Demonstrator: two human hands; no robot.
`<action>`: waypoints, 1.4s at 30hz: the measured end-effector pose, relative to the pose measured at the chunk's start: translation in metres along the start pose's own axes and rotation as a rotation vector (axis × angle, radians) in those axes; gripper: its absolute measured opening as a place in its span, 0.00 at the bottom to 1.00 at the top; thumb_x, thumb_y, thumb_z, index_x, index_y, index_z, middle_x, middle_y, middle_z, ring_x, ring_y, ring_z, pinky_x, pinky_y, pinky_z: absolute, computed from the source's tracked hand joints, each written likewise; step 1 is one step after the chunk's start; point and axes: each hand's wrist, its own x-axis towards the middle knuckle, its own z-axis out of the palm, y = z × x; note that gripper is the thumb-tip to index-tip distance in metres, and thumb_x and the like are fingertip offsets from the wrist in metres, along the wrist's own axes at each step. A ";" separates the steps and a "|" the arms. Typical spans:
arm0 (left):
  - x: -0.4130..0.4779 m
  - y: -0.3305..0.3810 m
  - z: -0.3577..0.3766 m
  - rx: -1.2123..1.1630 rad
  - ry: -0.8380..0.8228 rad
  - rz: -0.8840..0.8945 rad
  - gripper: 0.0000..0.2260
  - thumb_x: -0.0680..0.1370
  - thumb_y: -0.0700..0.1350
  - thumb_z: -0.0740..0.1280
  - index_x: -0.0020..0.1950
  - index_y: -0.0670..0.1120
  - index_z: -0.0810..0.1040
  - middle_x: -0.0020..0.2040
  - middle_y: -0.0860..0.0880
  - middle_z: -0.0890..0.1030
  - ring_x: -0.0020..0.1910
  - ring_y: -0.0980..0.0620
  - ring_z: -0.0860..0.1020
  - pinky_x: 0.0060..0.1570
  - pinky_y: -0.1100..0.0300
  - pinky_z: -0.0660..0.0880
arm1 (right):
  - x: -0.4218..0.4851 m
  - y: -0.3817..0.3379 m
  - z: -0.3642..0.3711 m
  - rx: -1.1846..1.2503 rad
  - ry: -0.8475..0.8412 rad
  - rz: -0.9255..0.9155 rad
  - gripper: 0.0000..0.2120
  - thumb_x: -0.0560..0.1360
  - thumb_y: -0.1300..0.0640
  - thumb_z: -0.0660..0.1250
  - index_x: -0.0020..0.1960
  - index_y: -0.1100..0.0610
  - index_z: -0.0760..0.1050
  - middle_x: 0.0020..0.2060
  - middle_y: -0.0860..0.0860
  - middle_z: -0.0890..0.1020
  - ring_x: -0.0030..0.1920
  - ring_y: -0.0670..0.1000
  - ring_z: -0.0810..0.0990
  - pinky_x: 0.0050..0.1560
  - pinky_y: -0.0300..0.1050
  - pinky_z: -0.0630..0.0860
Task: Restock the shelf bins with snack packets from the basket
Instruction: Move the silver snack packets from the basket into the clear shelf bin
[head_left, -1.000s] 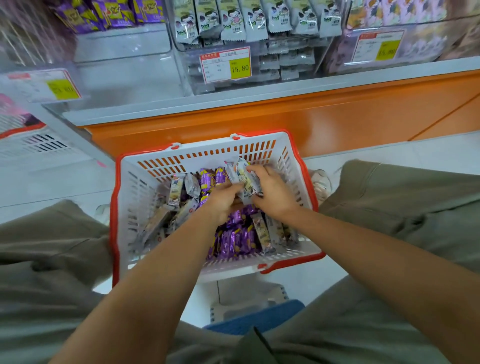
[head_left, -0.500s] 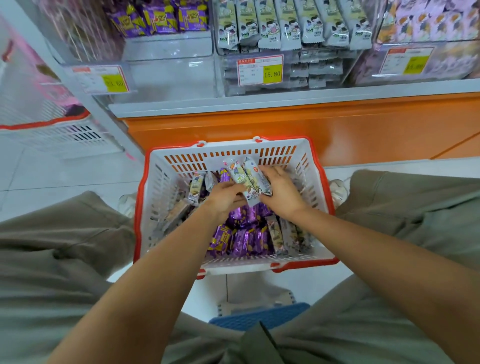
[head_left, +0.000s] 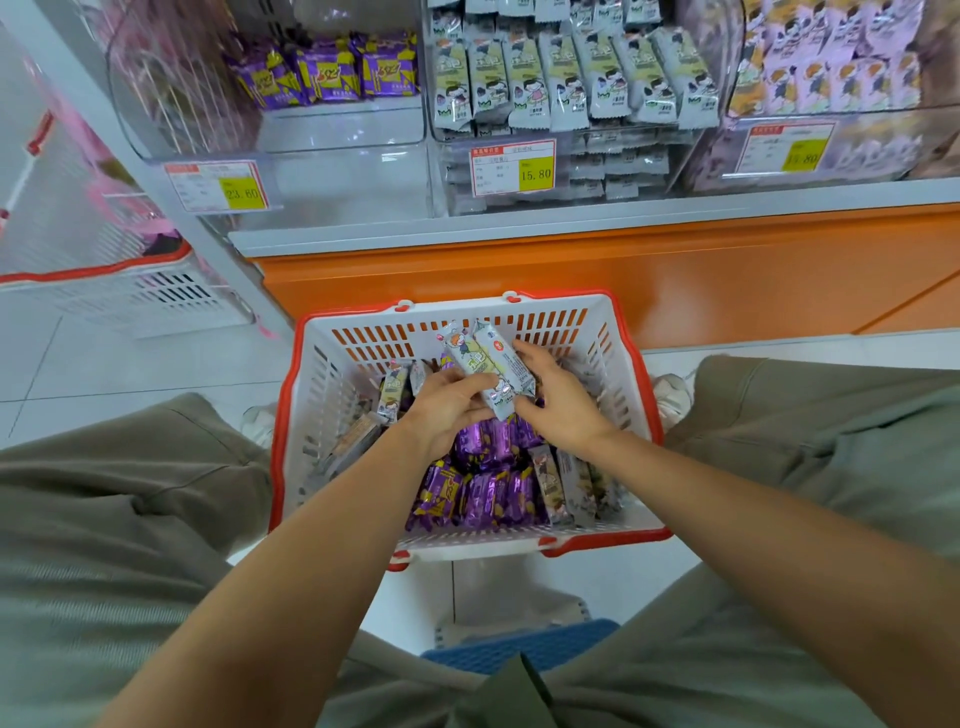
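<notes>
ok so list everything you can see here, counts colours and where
basket: one, white, red rim, floor between the knees
held packets: a few, grey-white, above basket
purple packets: many, purple, in basket
pale packets: several, grey-beige, basket's sides
bins: three, clear, on shelf, stocked purple, grey-white, lilac
price tags: three, white-yellow, bin fronts
shelf base: one, orange, behind basket
second basket: one, white, red rim, far left
stool: one, blue, bottom centre
shoes: two, white, beside basket
trousers: one pair, olive, both sides
left hand: one, grips held packets
right hand: one, holds them too
</notes>
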 end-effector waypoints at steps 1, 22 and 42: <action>-0.001 0.001 0.001 -0.004 0.001 0.001 0.04 0.78 0.35 0.67 0.49 0.43 0.77 0.46 0.46 0.83 0.44 0.49 0.82 0.45 0.58 0.81 | 0.000 0.000 -0.001 0.016 0.001 -0.006 0.29 0.77 0.64 0.65 0.76 0.55 0.60 0.69 0.51 0.71 0.66 0.50 0.73 0.66 0.49 0.73; -0.010 0.006 0.012 -0.096 0.012 -0.059 0.04 0.77 0.34 0.67 0.49 0.42 0.78 0.45 0.46 0.82 0.45 0.48 0.81 0.43 0.57 0.80 | 0.005 -0.006 -0.004 0.510 0.087 0.295 0.11 0.82 0.51 0.59 0.61 0.54 0.75 0.59 0.51 0.79 0.59 0.50 0.77 0.62 0.46 0.74; -0.017 0.025 0.024 -0.030 0.089 -0.081 0.11 0.75 0.43 0.73 0.51 0.42 0.72 0.44 0.49 0.74 0.41 0.54 0.73 0.45 0.58 0.76 | -0.004 -0.022 -0.016 0.303 0.199 0.031 0.12 0.76 0.52 0.69 0.59 0.46 0.76 0.60 0.53 0.76 0.62 0.51 0.74 0.69 0.55 0.69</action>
